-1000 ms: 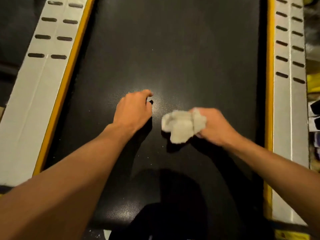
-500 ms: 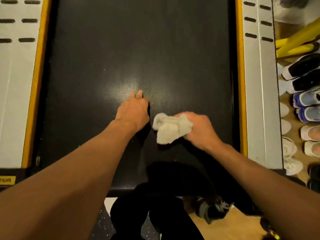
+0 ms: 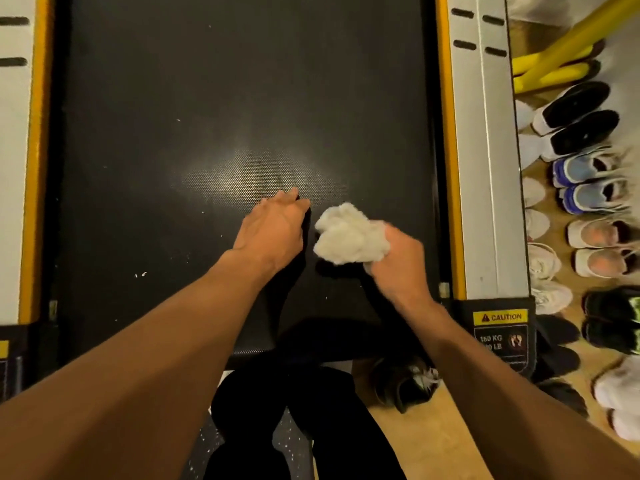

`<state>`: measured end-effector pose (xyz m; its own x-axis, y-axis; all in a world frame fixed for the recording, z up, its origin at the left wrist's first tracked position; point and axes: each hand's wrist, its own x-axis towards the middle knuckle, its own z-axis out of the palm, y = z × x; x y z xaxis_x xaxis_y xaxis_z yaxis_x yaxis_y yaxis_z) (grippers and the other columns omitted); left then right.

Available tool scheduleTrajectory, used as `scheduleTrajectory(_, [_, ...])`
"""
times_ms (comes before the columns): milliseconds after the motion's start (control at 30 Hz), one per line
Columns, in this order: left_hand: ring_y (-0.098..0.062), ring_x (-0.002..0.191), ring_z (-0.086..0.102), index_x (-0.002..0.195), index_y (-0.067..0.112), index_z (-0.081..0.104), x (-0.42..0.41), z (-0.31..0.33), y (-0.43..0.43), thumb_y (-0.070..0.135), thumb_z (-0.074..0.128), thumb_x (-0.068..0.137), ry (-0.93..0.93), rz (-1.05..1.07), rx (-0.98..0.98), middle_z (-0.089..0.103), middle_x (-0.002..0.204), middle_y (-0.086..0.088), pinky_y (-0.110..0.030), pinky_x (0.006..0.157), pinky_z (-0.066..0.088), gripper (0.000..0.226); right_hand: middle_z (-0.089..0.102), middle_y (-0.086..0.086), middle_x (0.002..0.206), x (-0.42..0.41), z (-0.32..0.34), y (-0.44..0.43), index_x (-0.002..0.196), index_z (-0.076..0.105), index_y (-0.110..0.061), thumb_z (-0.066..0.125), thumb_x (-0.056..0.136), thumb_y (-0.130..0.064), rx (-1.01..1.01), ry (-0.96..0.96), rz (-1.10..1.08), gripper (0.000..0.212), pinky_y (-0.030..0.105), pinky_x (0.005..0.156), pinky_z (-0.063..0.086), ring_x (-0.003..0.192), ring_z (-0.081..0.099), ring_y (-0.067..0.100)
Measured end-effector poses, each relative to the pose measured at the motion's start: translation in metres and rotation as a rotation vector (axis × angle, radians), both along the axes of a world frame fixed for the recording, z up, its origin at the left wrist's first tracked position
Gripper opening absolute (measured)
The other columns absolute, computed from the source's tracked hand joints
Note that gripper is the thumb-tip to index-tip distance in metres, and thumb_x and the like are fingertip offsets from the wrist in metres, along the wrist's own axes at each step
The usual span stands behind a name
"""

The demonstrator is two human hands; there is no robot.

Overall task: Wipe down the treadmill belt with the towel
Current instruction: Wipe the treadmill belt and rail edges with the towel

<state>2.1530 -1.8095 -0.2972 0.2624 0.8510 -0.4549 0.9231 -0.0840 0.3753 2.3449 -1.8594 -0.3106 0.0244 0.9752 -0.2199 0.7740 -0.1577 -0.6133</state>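
Note:
The black treadmill belt [image 3: 214, 98] fills the middle of the head view, with a bright glare patch near its centre. My left hand [image 3: 273, 230] rests on the belt near its rear end, fingers pointing forward and fairly straight. Just to its right, my right hand [image 3: 398, 258] grips a crumpled white towel [image 3: 346, 237], which bulges out to the left of the fist and sits on or just above the belt. A few white specks lie on the belt at the left.
Grey side rails [image 3: 485, 168] with yellow edging [image 3: 448, 150] flank the belt. A caution label [image 3: 500, 318] marks the rear right corner. Several pairs of shoes [image 3: 585, 188] line the wooden floor at right, beside a yellow frame [image 3: 554, 64]. My dark-trousered legs [image 3: 294, 427] stand behind the belt's end.
The view has pulled back toward the treadmill's rear end. Both hands stay close together, and the right hand has turned, so the towel now sits more to the front of its fist.

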Motion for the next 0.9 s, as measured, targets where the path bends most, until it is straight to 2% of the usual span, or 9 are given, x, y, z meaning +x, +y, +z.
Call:
scheduleTrajectory(67, [-0.033, 0.124, 0.048, 0.125, 0.013, 0.053, 0.006, 0.002, -0.005, 0.007, 0.048, 0.090, -0.005, -0.004, -0.015, 0.045, 0.138, -0.008, -0.047, 0.102, 0.040, 0.036, 0.066, -0.004, 0.082, 0.030, 0.000, 0.022, 0.093, 0.065, -0.020, 0.065, 0.085, -0.009, -0.059, 0.011, -0.207, 0.013, 0.014, 0.061, 0.048, 0.072, 0.061, 0.007])
scheduleTrajectory(167, [-0.030, 0.139, 0.034, 0.137, 0.013, 0.048, 0.012, -0.001, -0.012, 0.006, 0.046, 0.092, -0.010, 0.018, -0.048, 0.033, 0.153, -0.008, -0.045, 0.112, 0.030, 0.045, 0.062, -0.004, 0.073, 0.053, -0.010, 0.027, 0.078, 0.058, -0.031, 0.063, 0.088, -0.020, -0.103, 0.097, -0.396, 0.016, 0.022, 0.055, 0.044, 0.064, 0.059, 0.011])
scheduleTrajectory(267, [-0.029, 0.146, 0.020, 0.141, 0.014, 0.045, 0.015, -0.004, -0.019, 0.006, 0.045, 0.093, 0.008, 0.040, -0.070, 0.023, 0.158, -0.006, -0.045, 0.116, 0.021, 0.049, 0.068, -0.006, 0.085, 0.036, -0.021, -0.006, 0.092, 0.065, -0.027, 0.066, 0.086, -0.011, -0.093, 0.121, -0.472, 0.017, 0.021, 0.060, 0.053, 0.078, 0.065, 0.010])
scheduleTrajectory(367, [-0.031, 0.148, 0.013, 0.142, 0.014, 0.044, 0.020, -0.003, -0.024, 0.007, 0.045, 0.093, 0.023, 0.029, -0.077, 0.021, 0.158, -0.008, -0.047, 0.117, 0.019, 0.050, 0.070, 0.002, 0.098, 0.011, -0.025, -0.047, 0.104, 0.068, -0.015, 0.069, 0.082, -0.006, -0.188, 0.205, -0.437, 0.025, 0.040, 0.082, 0.058, 0.092, 0.067, 0.018])
scheduleTrajectory(433, [-0.032, 0.148, 0.013, 0.144, 0.015, 0.041, 0.024, -0.003, -0.026, 0.008, 0.045, 0.094, 0.025, 0.032, -0.084, 0.020, 0.159, -0.009, -0.047, 0.117, 0.019, 0.051, 0.069, 0.002, 0.097, 0.014, -0.019, -0.058, 0.105, 0.067, -0.011, 0.071, 0.079, -0.001, -0.250, 0.203, -0.403, 0.028, 0.030, 0.083, 0.056, 0.093, 0.066, 0.018])
scheduleTrajectory(533, [-0.031, 0.148, 0.013, 0.145, 0.017, 0.039, 0.027, -0.002, -0.030, 0.010, 0.045, 0.095, 0.027, 0.037, -0.087, 0.019, 0.159, -0.009, -0.045, 0.117, 0.017, 0.051, 0.063, -0.009, 0.088, 0.047, 0.000, -0.036, 0.102, 0.065, -0.012, 0.070, 0.080, 0.000, -0.145, 0.066, -0.442, 0.026, 0.004, 0.061, 0.045, 0.085, 0.060, 0.010])
scheduleTrajectory(600, [-0.030, 0.148, 0.014, 0.145, 0.016, 0.040, 0.029, -0.002, -0.031, 0.011, 0.047, 0.094, 0.024, 0.034, -0.086, 0.020, 0.159, -0.009, -0.045, 0.118, 0.017, 0.051, 0.061, -0.006, 0.090, 0.066, 0.005, -0.020, 0.104, 0.063, -0.014, 0.071, 0.082, -0.007, -0.111, -0.092, -0.433, 0.024, 0.007, 0.060, 0.041, 0.086, 0.060, 0.012])
scheduleTrajectory(733, [-0.027, 0.148, 0.014, 0.145, 0.017, 0.040, 0.029, -0.002, -0.032, 0.011, 0.047, 0.094, 0.006, 0.051, -0.109, 0.019, 0.160, -0.006, -0.045, 0.118, 0.017, 0.051, 0.064, 0.004, 0.106, 0.044, -0.009, -0.038, 0.109, 0.063, -0.011, 0.069, 0.085, -0.009, -0.099, -0.224, -0.437, 0.025, 0.024, 0.081, 0.045, 0.101, 0.059, 0.016])
scheduleTrajectory(900, [-0.026, 0.147, 0.019, 0.139, 0.013, 0.047, 0.024, -0.002, -0.037, 0.009, 0.045, 0.092, 0.035, 0.052, -0.151, 0.022, 0.159, -0.003, -0.047, 0.116, 0.027, 0.047, 0.062, -0.002, 0.111, 0.004, -0.024, -0.078, 0.116, 0.063, -0.019, 0.058, 0.093, -0.021, -0.214, -0.155, -0.066, 0.024, 0.013, 0.080, 0.029, 0.105, 0.058, 0.017])
